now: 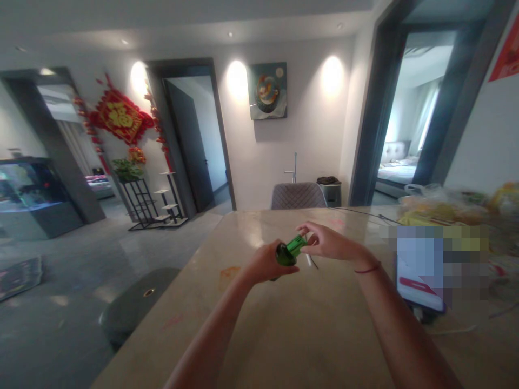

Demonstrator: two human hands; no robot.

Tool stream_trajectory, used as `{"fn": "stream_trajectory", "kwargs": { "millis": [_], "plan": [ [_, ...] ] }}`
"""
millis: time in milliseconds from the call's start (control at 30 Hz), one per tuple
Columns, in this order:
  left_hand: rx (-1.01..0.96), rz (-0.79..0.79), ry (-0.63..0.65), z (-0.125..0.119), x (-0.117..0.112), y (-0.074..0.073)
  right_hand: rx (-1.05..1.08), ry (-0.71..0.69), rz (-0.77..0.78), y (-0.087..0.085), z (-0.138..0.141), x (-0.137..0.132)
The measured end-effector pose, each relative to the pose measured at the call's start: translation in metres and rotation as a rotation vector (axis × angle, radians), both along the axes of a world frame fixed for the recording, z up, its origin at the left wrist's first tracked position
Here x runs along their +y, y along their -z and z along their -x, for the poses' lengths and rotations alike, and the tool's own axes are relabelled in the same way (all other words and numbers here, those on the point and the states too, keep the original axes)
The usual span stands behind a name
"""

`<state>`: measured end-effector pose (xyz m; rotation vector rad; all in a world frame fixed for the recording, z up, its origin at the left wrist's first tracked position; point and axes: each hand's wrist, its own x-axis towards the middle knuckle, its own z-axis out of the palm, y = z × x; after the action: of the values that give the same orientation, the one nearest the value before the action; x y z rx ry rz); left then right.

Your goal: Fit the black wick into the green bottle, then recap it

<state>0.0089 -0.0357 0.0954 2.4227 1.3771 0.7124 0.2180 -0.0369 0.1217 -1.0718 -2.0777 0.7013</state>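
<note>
Left hand (265, 263) curled around a green bottle (288, 251), held at 12 o'clock above the stone desk (259, 324). Right hand (329, 242) pinches its upper end; white stick (308, 261) just below. Hazard: a slipping grip could drop the bottle.

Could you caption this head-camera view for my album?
Left hand grips a green bottle while the right hand touches it, above a beige stone table.

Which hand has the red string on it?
The right hand has a thin red string around its wrist. The left hand, wrapped around the green bottle, shows no string.
</note>
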Motion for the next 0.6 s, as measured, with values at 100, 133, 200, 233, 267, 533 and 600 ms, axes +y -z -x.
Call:
{"fn": "stream_trajectory", "kwargs": {
  "millis": [100,133,200,233,267,533,600],
  "plan": [
    [-0.009,-0.002,0.011,0.000,0.000,0.000,0.035,0.003,0.084,0.002,0.000,0.001],
    [-0.010,-0.002,0.013,0.000,0.000,0.000,0.037,0.002,0.115,0.002,0.000,0.002],
    [-0.007,-0.005,0.008,0.000,0.000,0.000,0.024,-0.005,0.137,0.001,0.001,0.002],
    [-0.005,-0.004,0.005,0.000,0.000,0.000,0.014,-0.009,0.122,0.000,0.001,0.001],
    [-0.004,0.001,0.003,0.000,-0.001,0.000,0.009,-0.010,0.092,-0.001,0.002,0.001],
    [-0.101,0.019,0.038,0.002,0.001,-0.001,0.290,0.008,0.044,-0.004,-0.010,0.004],
    [-0.125,0.019,0.043,0.004,0.002,-0.001,0.424,-0.007,0.051,-0.002,-0.014,0.010]
  ]
}}
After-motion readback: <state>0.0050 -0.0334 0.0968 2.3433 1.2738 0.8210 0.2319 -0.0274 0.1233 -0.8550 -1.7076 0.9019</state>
